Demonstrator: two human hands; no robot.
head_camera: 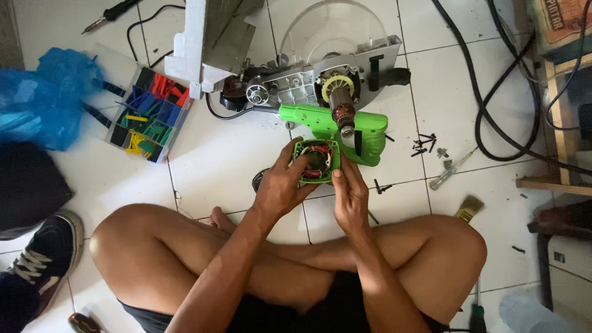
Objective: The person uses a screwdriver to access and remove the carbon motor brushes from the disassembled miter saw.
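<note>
Green motor housing [316, 161], above crossed legs, pinched by left hand [280, 185] and right hand [350, 197]; grip closed on rim. Rigid plastic, probably weighty; copper windings delicate, best held by outer shell.

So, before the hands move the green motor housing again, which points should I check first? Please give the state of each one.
1. Both hands grip the green motor housing: left hand and right hand on either side. Ok.
2. Copper winding inside the housing undamaged: too small to tell. Cannot tell.
3. Rotor exposed on the saw body, nothing covering it. Ok.
4. Loose screws kept together: scattered on the tiled floor. Not ok.
5. Screwdriver close to the right hand. Ok.
6. Power cable unplugged: black cables run out of view. Cannot tell.
</note>
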